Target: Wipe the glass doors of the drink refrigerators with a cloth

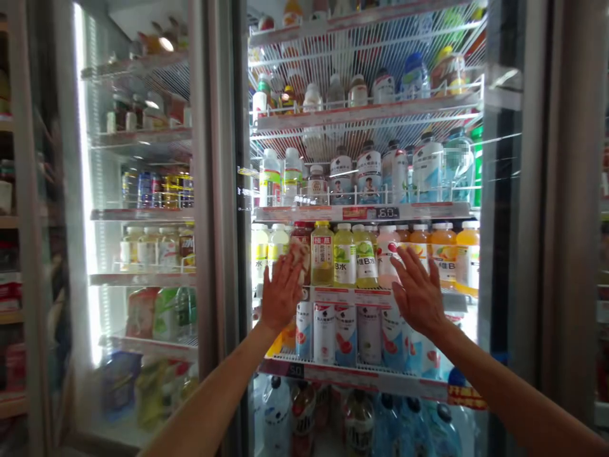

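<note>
I face a drinks fridge with a glass door (pixel 499 190). My left hand (pixel 280 293) is raised flat toward the glass, fingers stretched out, in front of a red-capped bottle (pixel 301 244) on the middle shelf. My right hand (pixel 419 292) is likewise spread open, palm forward, before a row of yellow, green and orange bottles (pixel 354 254). Neither hand holds anything. Below the hands stand white bottles with fruit labels (pixel 334 333).
Wire shelves (pixel 366 114) above carry more bottles, and large water bottles (pixel 276 412) stand at the bottom. A second fridge door (pixel 143 241) to the left shows cans and jars. Shop shelving (pixel 7 222) lines the far left edge.
</note>
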The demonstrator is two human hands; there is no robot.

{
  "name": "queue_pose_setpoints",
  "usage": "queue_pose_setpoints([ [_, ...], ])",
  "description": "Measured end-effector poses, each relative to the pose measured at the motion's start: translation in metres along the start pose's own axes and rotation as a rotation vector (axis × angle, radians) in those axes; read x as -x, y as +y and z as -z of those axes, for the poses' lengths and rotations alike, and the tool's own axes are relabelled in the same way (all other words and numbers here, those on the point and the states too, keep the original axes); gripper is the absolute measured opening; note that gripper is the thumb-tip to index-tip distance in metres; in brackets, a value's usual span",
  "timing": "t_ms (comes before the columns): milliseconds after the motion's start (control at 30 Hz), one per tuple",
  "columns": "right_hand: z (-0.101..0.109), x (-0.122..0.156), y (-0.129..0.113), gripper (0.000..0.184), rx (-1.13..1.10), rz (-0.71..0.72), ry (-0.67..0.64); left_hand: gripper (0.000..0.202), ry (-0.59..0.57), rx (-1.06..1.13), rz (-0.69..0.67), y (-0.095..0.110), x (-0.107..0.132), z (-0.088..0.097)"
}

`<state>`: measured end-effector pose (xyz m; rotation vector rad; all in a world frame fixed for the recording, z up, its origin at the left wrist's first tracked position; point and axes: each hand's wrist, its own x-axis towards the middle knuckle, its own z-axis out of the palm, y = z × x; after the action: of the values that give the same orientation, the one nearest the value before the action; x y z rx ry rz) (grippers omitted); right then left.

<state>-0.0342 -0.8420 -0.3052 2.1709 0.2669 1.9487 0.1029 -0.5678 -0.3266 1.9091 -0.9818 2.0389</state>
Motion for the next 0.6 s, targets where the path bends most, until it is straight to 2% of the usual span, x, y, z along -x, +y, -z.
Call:
queue_pose_setpoints([
  [100,-0.004,0.002,-0.006,0.061,-0.014,0.010,-0.001,0.043,-0.083,0.072,-0.320,0.009,0.035,0.005],
  [167,-0.006,0.002,-0.008,0.062,-0.021,0.032,-0.003,0.040,-0.129,0.096,-0.443,0.008,0.048,0.007],
  [200,-0.006,0.001,-0.008,0.062,-0.024,0.044,-0.002,0.039,-0.137,0.090,-0.415,0.004,0.049,0.007],
  [233,-0.006,-0.002,-0.009,0.063,-0.029,0.055,-0.001,0.039,-0.126,0.070,-0.322,-0.001,0.045,0.006],
  [333,-0.004,-0.011,-0.010,0.062,-0.040,0.057,0.028,0.046,-0.013,-0.024,0.090,-0.014,0.028,0.003],
  [367,-0.004,-0.013,-0.011,0.062,-0.041,0.056,0.034,0.049,0.012,-0.046,0.168,-0.015,0.026,0.003],
  [400,-0.004,-0.015,-0.014,0.062,-0.042,0.060,0.033,0.051,0.017,-0.051,0.179,-0.013,0.027,0.003],
  [433,-0.004,-0.015,-0.017,0.062,-0.044,0.069,0.026,0.052,0.000,-0.037,0.126,-0.010,0.033,0.004],
  [533,-0.008,-0.010,-0.027,0.064,-0.064,0.109,-0.010,0.049,-0.101,0.057,-0.165,0.003,0.060,0.009],
  [600,-0.010,-0.006,-0.032,0.064,-0.074,0.132,-0.021,0.047,-0.139,0.090,-0.243,0.004,0.069,0.010],
])
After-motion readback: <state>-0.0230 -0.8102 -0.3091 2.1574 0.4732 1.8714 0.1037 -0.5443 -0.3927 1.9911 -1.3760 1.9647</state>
